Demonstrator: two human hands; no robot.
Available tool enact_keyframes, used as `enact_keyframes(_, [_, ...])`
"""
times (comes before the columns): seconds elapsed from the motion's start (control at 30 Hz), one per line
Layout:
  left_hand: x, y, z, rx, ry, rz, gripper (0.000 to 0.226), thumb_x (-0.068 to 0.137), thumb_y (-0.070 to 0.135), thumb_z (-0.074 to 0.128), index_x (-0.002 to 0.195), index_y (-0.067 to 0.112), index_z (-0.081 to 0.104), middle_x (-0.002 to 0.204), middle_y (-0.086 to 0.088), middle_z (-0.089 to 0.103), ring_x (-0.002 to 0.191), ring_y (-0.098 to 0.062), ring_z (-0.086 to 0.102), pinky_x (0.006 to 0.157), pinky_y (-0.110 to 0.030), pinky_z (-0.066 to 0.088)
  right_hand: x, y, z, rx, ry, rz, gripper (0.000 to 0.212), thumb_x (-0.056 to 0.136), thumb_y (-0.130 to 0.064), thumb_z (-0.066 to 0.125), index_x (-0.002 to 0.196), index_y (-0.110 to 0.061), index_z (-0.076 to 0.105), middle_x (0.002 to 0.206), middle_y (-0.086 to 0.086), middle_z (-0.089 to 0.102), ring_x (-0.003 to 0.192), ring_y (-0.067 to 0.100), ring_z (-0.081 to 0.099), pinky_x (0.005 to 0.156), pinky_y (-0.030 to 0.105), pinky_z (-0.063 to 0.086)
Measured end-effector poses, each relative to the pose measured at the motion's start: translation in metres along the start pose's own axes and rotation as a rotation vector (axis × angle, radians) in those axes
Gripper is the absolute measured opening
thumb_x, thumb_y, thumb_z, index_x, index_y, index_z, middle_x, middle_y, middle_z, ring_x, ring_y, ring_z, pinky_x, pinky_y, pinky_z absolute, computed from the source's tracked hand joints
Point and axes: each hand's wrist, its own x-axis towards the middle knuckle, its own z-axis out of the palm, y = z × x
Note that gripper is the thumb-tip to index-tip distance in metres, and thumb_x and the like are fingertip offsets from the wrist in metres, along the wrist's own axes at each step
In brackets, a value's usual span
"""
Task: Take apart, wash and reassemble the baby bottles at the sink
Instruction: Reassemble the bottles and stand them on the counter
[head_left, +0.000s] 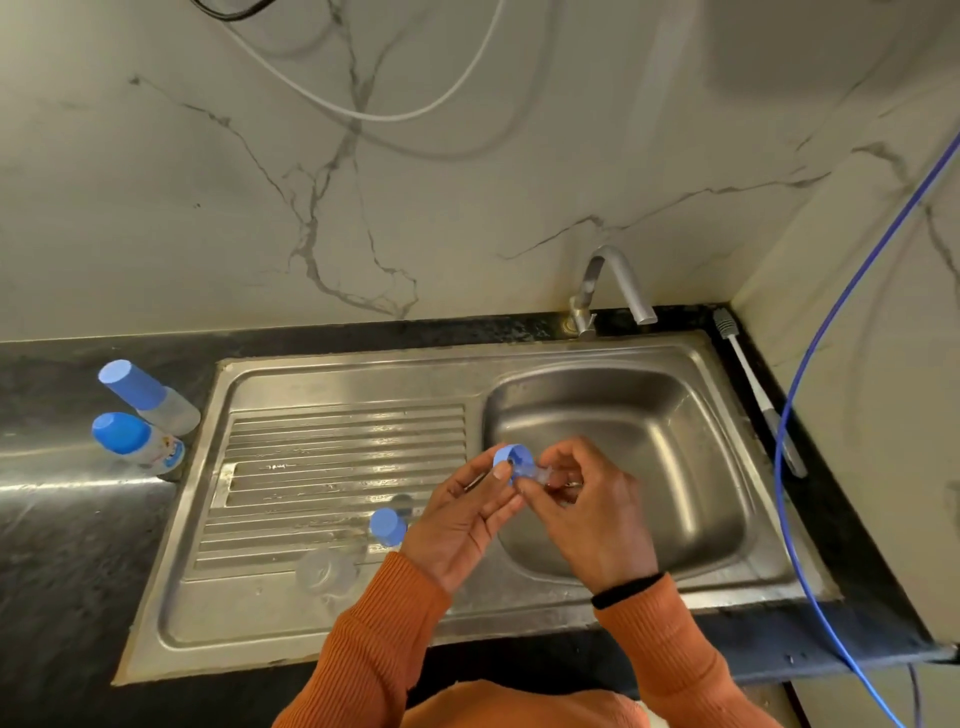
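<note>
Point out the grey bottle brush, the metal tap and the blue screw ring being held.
Grey-headed bottle brush with white handle (748, 371), head view, on the white handle.
Bent metal tap (618, 270), head view, on the top of the spout's bend.
Blue plastic screw ring (511, 457), head view, on its rim.

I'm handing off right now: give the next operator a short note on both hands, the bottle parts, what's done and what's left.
Left hand holds the blue collar ring; right hand pinches the clear nipple at it, above the sink basin.
Blue cap and a clear piece sit on the drainboard.
Two capped bottles wait on the counter.
Tap is dry. Washing and reassembly remain.
</note>
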Motion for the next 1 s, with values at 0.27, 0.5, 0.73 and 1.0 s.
enact_keyframes(0.27, [-0.009,0.004,-0.002,0.005,0.010,-0.001,0.027,0.087,0.003,0.074,0.113,0.004,0.078,0.121,-0.024,0.072,0.101,-0.025,0.077,0.079,-0.028,0.062,0.002,0.003,-0.007,0.184,-0.215,0.077,0.036,0.078,-0.021,0.090,0.101,-0.042,0.072,0.100,-0.022,0.073,0.096,0.000,0.071,0.083,0.021,0.061])
enact_keyframes(0.5, [-0.009,0.001,0.001,0.079,-0.034,-0.006,0.041,0.088,0.011,0.079,0.127,0.002,0.070,0.129,-0.025,0.068,0.110,-0.026,0.074,0.087,-0.029,0.060,0.001,0.004,-0.007,0.223,-0.142,0.054,0.023,0.085,-0.021,0.085,0.100,-0.035,0.076,0.107,-0.025,0.071,0.100,-0.003,0.070,0.088,0.019,0.059])
enact_keyframes(0.73, [-0.012,0.005,0.005,0.412,0.105,0.080,0.058,0.072,0.036,0.088,0.120,0.008,0.070,0.106,-0.019,0.078,0.096,-0.025,0.077,0.077,-0.028,0.062,-0.003,0.004,-0.004,0.023,-0.308,-0.125,0.025,0.094,-0.024,0.073,0.115,-0.036,0.076,0.126,-0.030,0.056,0.111,-0.002,0.064,0.090,0.012,0.053])
enact_keyframes(1.0, [-0.006,0.003,0.004,0.661,0.139,0.338,0.015,0.092,0.013,0.076,0.099,0.026,0.081,0.094,-0.005,0.081,0.092,-0.021,0.078,0.078,-0.025,0.060,0.004,0.019,-0.005,0.252,-0.196,0.064,0.021,0.086,-0.015,0.084,0.101,-0.028,0.082,0.114,-0.024,0.073,0.106,0.002,0.071,0.091,0.024,0.059])
